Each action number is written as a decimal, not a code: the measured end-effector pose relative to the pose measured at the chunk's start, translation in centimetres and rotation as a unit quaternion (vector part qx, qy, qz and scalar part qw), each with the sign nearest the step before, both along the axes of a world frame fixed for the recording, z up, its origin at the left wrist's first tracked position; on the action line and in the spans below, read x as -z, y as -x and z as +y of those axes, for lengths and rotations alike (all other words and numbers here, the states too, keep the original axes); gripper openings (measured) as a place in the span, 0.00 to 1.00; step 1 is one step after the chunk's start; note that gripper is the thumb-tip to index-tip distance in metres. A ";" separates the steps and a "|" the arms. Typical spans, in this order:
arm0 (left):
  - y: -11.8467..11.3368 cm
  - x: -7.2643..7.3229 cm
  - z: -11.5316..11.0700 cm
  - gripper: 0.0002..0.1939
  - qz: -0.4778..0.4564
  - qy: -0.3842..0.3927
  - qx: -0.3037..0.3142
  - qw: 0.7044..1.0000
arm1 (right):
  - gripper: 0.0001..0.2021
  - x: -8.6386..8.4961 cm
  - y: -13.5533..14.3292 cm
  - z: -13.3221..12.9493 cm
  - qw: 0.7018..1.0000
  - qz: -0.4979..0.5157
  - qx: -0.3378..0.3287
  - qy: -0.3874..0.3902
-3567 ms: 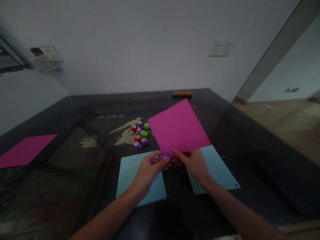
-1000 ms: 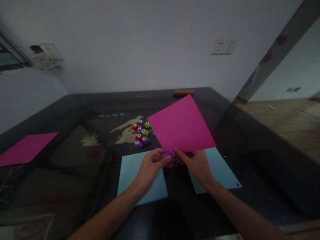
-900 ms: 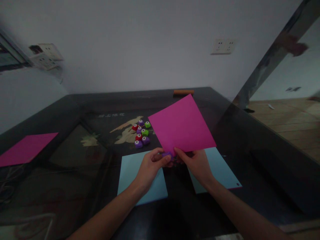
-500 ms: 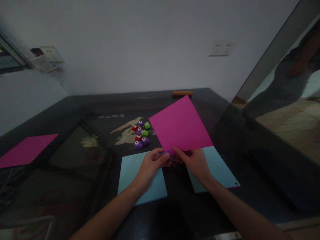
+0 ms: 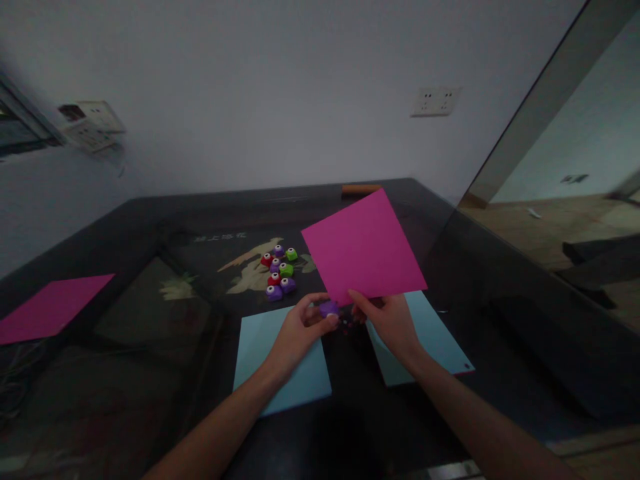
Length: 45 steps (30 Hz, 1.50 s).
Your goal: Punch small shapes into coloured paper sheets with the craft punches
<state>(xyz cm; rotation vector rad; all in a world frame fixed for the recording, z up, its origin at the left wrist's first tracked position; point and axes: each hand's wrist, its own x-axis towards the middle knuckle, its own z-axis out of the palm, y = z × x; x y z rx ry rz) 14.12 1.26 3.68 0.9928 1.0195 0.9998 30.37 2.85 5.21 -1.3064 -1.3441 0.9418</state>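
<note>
My left hand (image 5: 305, 327) grips a small purple craft punch (image 5: 329, 309) between thumb and fingers. Pinched by its near corner in my right hand (image 5: 387, 320) is a square sheet of pink paper (image 5: 365, 247), tilted up above the table. That corner is beside the punch; whether it touches cannot be made out. Small dark and pink bits (image 5: 346, 325) show just below. A light blue sheet (image 5: 285, 367) lies under my left forearm. Beneath my right wrist is a light blue stack (image 5: 425, 340) with a pink edge and a dark spot at one corner.
Several purple, red and green punches (image 5: 277, 272) cluster on the dark glossy table (image 5: 200, 373). Another pink sheet (image 5: 60, 303) lies at the far left. A brown roll (image 5: 361, 191) rests near the back wall, and a dark flat object (image 5: 540, 353) lies at right.
My left hand has opened away slightly, so more of the purple punch shows beside the pink corner. The pink sheet has shifted slightly. The person at the right is out of view.
</note>
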 end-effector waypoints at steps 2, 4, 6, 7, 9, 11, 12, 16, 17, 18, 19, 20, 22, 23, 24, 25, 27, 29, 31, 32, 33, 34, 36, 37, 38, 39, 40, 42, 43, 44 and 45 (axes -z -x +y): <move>0.2 0.0 0.1 0.26 0.044 -0.029 0.020 0.998 | 0.15 -0.1 -0.2 0.2 1.000 0.013 0.004 0.002; 0.4 -0.1 0.0 0.27 0.093 -0.053 0.038 0.993 | 0.15 -0.2 -0.4 0.3 1.000 0.019 0.007 0.005; 0.5 -0.4 -0.2 0.28 0.123 -0.070 0.052 0.989 | 0.15 -0.3 -0.6 0.5 1.000 0.024 0.010 0.005; 0.5 -0.6 -0.4 0.28 0.131 -0.079 0.058 0.987 | 0.15 -0.4 -0.6 0.5 1.000 0.026 0.011 0.004; 0.5 -1.0 -0.6 0.28 0.143 -0.098 0.066 0.983 | 0.15 -0.4 -0.7 0.6 0.999 0.032 0.015 0.003; 0.6 -1.4 -0.8 0.28 0.164 -0.120 0.068 0.977 | 0.15 -0.5 -0.7 0.6 0.999 0.037 0.020 0.004; 0.7 -1.5 -0.8 0.28 0.175 -0.131 0.067 0.974 | 0.15 -0.5 -0.8 0.7 0.999 0.039 0.023 0.004; 1.2 -1.7 -0.4 0.28 0.200 -0.172 0.062 0.962 | 0.15 -0.5 -0.9 0.8 0.999 0.042 0.028 0.002; 1.4 -1.7 -0.3 0.27 0.206 -0.181 0.055 0.960 | 0.15 -0.5 -1.0 0.8 0.999 0.043 0.028 0.000; 1.6 -1.6 -0.1 0.26 0.211 -0.189 0.047 0.958 | 0.16 -0.5 -1.0 0.9 0.999 0.044 0.028 -0.003; 1.8 -1.6 0.0 0.24 0.215 -0.195 0.037 0.956 | 0.16 -0.5 -1.1 0.9 0.999 0.045 0.028 -0.006; 2.0 -1.5 0.1 0.23 0.219 -0.200 0.028 0.955 | 0.16 -0.5 -1.1 0.9 0.998 0.046 0.029 -0.010; 2.3 -1.3 0.3 0.20 0.225 -0.206 0.017 0.952 | 0.16 -0.4 -1.2 1.1 0.998 0.048 0.032 -0.019; 2.4 -1.2 0.4 0.18 0.230 -0.209 0.015 0.950 | 0.16 -0.4 -1.3 1.1 0.998 0.048 0.033 -0.022; 2.5 -1.0 0.4 0.17 0.239 -0.213 0.013 0.947 | 0.16 -0.3 -1.4 1.2 0.998 0.049 0.033 -0.025; 2.5 -0.9 0.5 0.16 0.250 -0.219 0.011 0.943 | 0.16 -0.3 -1.5 1.4 0.998 0.049 0.034 -0.027; 2.6 -0.6 0.5 0.15 0.269 -0.230 0.005 0.935 | 0.17 -0.2 -1.8 1.6 0.998 0.050 0.037 -0.031; 2.5 -0.3 0.6 0.15 0.281 -0.237 -0.005 0.930 | 0.17 -0.1 -2.1 1.9 0.997 0.050 0.043 -0.036; 2.3 -0.1 0.7 0.17 0.285 -0.239 -0.008 0.928 | 0.17 -0.1 -2.6 2.2 0.996 0.054 0.050 -0.041; 2.1 -0.1 0.8 0.18 0.288 -0.239 -0.009 0.927 | 0.17 -0.2 -2.8 2.3 0.996 0.056 0.054 -0.044; 1.9 0.0 1.0 0.20 0.291 -0.239 -0.009 0.926 | 0.17 -0.2 -3.1 2.5 0.995 0.059 0.059 -0.048; 1.7 0.0 1.3 0.21 0.296 -0.238 -0.008 0.925 | 0.17 -0.3 -3.4 2.6 0.995 0.061 0.064 -0.051; 1.2 0.0 2.0 0.21 0.309 -0.237 -0.001 0.921 | 0.17 -0.5 -4.1 2.8 0.993 0.067 0.079 -0.060; 0.9 -0.1 2.6 0.20 0.318 -0.237 0.005 0.918 | 0.17 -0.7 -4.4 2.9 0.992 0.070 0.087 -0.064; 0.5 -0.1 3.2 0.18 0.329 -0.237 0.013 0.914 | 0.18 -0.8 -4.7 3.0 0.990 0.074 0.096 -0.069; 0.2 -0.1 4.0 0.17 0.341 -0.237 0.022 0.910 | 0.17 -0.9 -5.1 3.1 0.989 0.078 0.104 -0.074; -0.2 -0.1 4.8 0.15 0.354 -0.235 0.028 0.905 | 0.17 -1.1 -5.4 3.2 0.987 0.082 0.111 -0.079; -1.1 -0.2 6.6 0.14 0.384 -0.233 0.036 0.892 | 0.17 -1.3 -6.0 3.4 0.984 0.089 0.125 -0.087; -1.6 -0.2 7.5 0.13 0.400 -0.232 0.039 0.886 | 0.17 -1.4 -6.3 3.5 0.983 0.093 0.130 -0.090; -2.1 -0.1 8.3 0.13 0.416 -0.231 0.043 0.879 | 0.16 -1.5 -6.5 3.5 0.982 0.096 0.135 -0.093; -2.5 -0.1 9.1 0.13 0.430 -0.230 0.048 0.872 | 0.16 -1.6 -6.7 3.6 0.981 0.099 0.140 -0.096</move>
